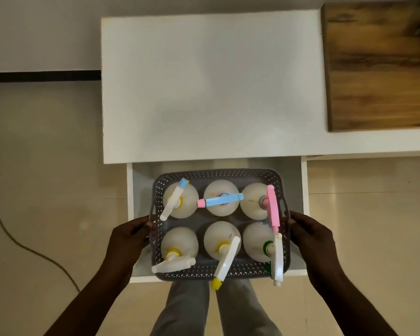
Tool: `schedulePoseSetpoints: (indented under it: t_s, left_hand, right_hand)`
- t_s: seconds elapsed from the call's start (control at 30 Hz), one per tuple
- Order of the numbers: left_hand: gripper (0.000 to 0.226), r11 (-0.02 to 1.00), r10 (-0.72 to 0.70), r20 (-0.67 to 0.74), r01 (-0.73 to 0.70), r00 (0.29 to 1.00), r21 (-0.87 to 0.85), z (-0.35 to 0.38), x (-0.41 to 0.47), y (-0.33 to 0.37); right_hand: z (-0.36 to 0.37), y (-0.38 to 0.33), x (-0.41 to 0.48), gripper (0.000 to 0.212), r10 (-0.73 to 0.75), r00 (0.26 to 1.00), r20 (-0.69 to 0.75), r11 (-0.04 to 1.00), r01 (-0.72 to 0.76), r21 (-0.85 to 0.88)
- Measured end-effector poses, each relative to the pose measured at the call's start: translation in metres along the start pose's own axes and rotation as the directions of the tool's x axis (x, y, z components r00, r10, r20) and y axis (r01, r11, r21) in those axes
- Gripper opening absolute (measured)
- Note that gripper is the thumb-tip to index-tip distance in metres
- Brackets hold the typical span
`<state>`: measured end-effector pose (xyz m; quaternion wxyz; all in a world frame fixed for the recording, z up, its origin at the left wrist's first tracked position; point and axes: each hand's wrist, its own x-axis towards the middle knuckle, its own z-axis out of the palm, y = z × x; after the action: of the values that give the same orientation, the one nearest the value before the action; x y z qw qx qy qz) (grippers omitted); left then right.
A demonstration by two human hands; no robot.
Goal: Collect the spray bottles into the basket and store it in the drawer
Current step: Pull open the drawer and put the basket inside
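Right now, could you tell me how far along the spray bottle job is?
Collecting looks done: six spray bottles stand in the grey basket, in two rows of three. In hand: the left hand and right hand hold the basket's two sides over the open drawer; I cannot tell if it rests on the bottom yet. Left: release the basket and push the drawer shut under the white tabletop.

Person is wearing grey trousers point(187, 309); both legs are showing at the bottom edge, cloth plain and unmarked, a narrow gap running between them. Forearms are showing bare, no sleeves reaching into view. Left hand point(129, 236) and right hand point(310, 235) are going ungloved, no rings, watch or bands showing at the wrists.
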<state>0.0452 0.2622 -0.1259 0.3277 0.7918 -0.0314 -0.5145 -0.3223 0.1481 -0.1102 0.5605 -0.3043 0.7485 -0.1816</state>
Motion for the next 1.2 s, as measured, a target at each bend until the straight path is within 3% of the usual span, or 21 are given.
schedulePoseSetpoints:
  t_s: [0.1, 0.37, 0.7, 1.2]
  left_hand:
    - [0.043, 0.999, -0.028, -0.042, 0.030, 0.999, 0.036, 0.007, 0.023, -0.016]
    - [0.021, 0.989, -0.023, -0.071, 0.033, 0.997, 0.144, 0.041, 0.083, -0.034]
    - [0.025, 0.972, -0.054, -0.087, 0.072, 0.995, 0.222, 0.065, 0.148, -0.053]
    - [0.028, 0.961, -0.094, -0.100, 0.116, 0.991, 0.252, 0.075, 0.179, -0.073]
  right_hand:
    - [0.010, 0.015, 0.016, 0.026, 0.014, 1.000, -0.017, 1.000, -0.014, -0.016]
    - [0.042, 0.052, 0.069, 0.024, 0.079, 0.996, -0.038, 0.996, -0.081, -0.046]
    - [0.072, 0.071, 0.126, 0.030, 0.111, 0.992, -0.056, 0.990, -0.115, -0.080]
    - [0.082, 0.082, 0.158, 0.030, 0.118, 0.992, -0.051, 0.987, -0.123, -0.101]
